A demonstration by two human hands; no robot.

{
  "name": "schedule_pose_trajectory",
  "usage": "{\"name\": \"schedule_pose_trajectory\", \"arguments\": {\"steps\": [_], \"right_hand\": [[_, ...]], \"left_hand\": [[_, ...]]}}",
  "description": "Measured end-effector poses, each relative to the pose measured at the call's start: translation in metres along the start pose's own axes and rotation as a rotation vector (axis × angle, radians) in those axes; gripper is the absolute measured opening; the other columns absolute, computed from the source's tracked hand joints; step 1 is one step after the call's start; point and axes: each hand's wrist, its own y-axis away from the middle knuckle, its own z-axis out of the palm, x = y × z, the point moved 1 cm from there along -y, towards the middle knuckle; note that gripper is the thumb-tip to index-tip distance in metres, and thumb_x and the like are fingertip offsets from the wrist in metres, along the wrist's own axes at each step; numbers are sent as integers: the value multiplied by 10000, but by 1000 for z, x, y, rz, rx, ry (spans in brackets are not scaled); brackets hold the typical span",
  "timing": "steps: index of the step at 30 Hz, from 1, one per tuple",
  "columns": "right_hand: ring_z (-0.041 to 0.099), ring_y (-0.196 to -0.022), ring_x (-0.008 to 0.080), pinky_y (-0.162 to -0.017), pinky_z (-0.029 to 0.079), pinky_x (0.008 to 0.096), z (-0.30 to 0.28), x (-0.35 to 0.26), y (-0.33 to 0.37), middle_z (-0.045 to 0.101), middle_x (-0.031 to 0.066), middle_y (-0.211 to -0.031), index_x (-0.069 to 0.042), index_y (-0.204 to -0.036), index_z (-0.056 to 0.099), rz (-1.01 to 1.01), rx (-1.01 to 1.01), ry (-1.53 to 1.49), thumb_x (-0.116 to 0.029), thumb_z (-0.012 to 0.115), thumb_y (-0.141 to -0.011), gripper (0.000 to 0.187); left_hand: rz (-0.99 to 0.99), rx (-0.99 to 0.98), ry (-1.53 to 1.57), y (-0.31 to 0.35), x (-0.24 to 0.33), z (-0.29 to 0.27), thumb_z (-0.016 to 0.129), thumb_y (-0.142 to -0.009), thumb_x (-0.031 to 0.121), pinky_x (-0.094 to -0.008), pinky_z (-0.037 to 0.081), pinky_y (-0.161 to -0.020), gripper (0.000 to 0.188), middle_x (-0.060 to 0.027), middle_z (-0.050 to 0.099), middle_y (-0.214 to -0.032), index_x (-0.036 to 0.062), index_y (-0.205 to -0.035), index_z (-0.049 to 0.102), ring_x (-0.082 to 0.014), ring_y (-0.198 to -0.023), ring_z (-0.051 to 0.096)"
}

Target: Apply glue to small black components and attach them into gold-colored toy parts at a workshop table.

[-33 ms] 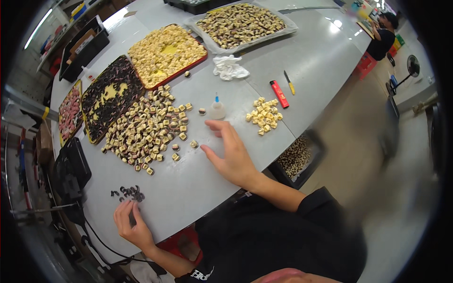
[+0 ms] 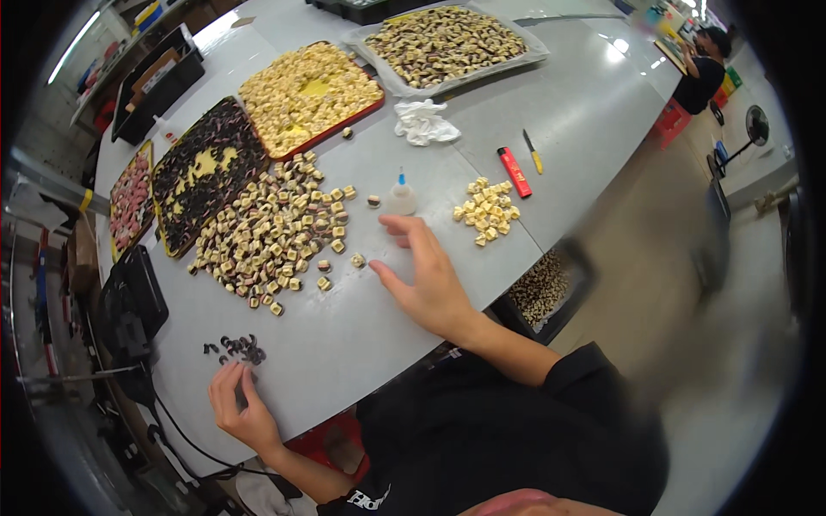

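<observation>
My left hand (image 2: 244,414) rests on the grey table at the near left, fingers bent and thumb apart. Its fingertips reach the edge of a small pile of black curved pieces (image 2: 244,347); I see nothing held. My right hand (image 2: 433,288) hovers or rests over the middle, thumb and forefinger spread with nothing between them. Just left of its thumb is a single small yellow-and-dark cube-shaped piece (image 2: 358,260). A large heap of such pieces (image 2: 274,228) spreads farther left. Beyond my right fingertips stands a squeeze bottle with a blue tip (image 2: 401,199).
Right of the bottle lie loose cream pieces (image 2: 487,211), a red lighter-shaped object (image 2: 514,172) and a yellow-handled knife (image 2: 533,153). Behind are crumpled tissue (image 2: 425,123) and trays of cream (image 2: 303,96), black (image 2: 202,172), pink (image 2: 131,199) and mixed pieces (image 2: 444,45). A person (image 2: 701,73) sits far right.
</observation>
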Motion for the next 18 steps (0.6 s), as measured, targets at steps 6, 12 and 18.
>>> {"name": "schedule_pose_trajectory", "arguments": {"steps": [6, 12, 18], "right_hand": [[572, -996, 272, -859, 462, 345, -4, -1, -15, 552, 142, -1125, -8, -1174, 463, -13, -90, -48, -106, 688, -791, 454], [586, -966, 263, -843, 469, 347, -3, 3, -23, 587, 138, -1049, -3, -1092, 515, -45, -154, -24, -98, 661, -808, 333], [598, -904, 250, -778, 481, 341, -3, 5, -26, 611, 121, -956, 2, -964, 575, -126, -212, 90, -86, 633, -824, 175]], "left_hand": [[-53, 8, 108, -7, 2, -3, 626, -774, -75, -299, 479, -759, 112, -115, 632, -878, -28, -876, 632, -211, -811, 606], [-137, -38, 464, -17, 11, 5, 607, -809, -77, -255, 472, -756, 107, -76, 601, -909, -41, -907, 629, -146, -835, 583], [-90, -262, 770, -18, 37, 31, 598, -819, -73, -228, 462, -760, 150, -62, 593, -916, -26, -956, 637, -131, -839, 574]]}}
